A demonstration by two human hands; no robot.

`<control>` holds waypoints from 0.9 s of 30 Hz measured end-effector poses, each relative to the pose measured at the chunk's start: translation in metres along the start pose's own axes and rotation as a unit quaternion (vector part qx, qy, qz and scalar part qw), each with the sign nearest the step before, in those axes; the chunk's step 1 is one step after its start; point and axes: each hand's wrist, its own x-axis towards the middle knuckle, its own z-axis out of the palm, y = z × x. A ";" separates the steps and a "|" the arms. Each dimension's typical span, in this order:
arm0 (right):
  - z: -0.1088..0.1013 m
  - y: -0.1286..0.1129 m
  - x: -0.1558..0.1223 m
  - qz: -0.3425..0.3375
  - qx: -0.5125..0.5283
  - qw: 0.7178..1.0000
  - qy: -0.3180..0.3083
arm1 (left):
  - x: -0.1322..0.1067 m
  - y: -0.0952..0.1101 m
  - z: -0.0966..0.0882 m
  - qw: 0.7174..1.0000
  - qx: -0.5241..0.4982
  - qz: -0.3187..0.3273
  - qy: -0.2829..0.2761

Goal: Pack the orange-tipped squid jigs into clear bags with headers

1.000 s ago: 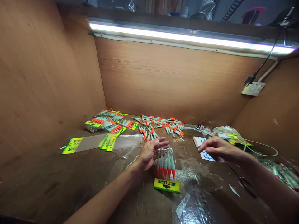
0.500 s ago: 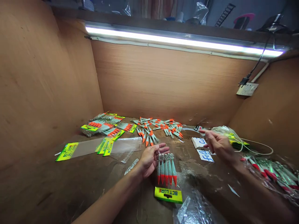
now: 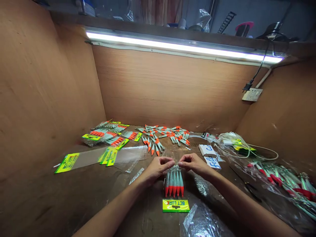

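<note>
A row of several pale-blue lures with orange tips lies on the brown bench in front of me, hook ends pointing away. My left hand and my right hand meet at the hook ends, both with fingers pinched on the tops of the lures. Just below the orange tips lies a yellow "BCT LURE" header card on a clear bag.
A loose heap of the same lures lies at the back. Packed bags are at back left, empty bags with yellow headers at left. White labels, a cable and more bagged lures are at right.
My right hand came back from the right side to the hook ends of the row. My left hand closed from open palm to a pinch on the lures.
</note>
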 end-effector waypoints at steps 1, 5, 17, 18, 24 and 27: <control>0.000 0.001 0.000 -0.002 0.005 1.000 -0.008 | 0.002 -0.002 -0.004 0.999 0.038 0.000 -0.007; 0.001 0.007 0.003 -0.013 0.001 1.000 -0.028 | 0.009 -0.009 -0.015 0.995 0.100 0.008 0.002; 0.023 0.022 -0.001 -0.096 -0.197 0.976 0.014 | 0.008 -0.007 -0.033 0.951 0.297 0.085 -0.006; 0.025 0.021 -0.002 -0.093 -0.189 0.977 0.017 | 0.007 -0.006 -0.033 0.949 0.304 0.088 -0.010; 0.029 0.024 -0.006 -0.134 -0.201 0.968 0.060 | 0.002 0.010 -0.034 0.940 0.319 0.090 -0.080; 0.030 0.026 -0.009 -0.170 -0.218 0.958 0.079 | -0.002 0.011 -0.031 0.945 0.291 0.098 -0.112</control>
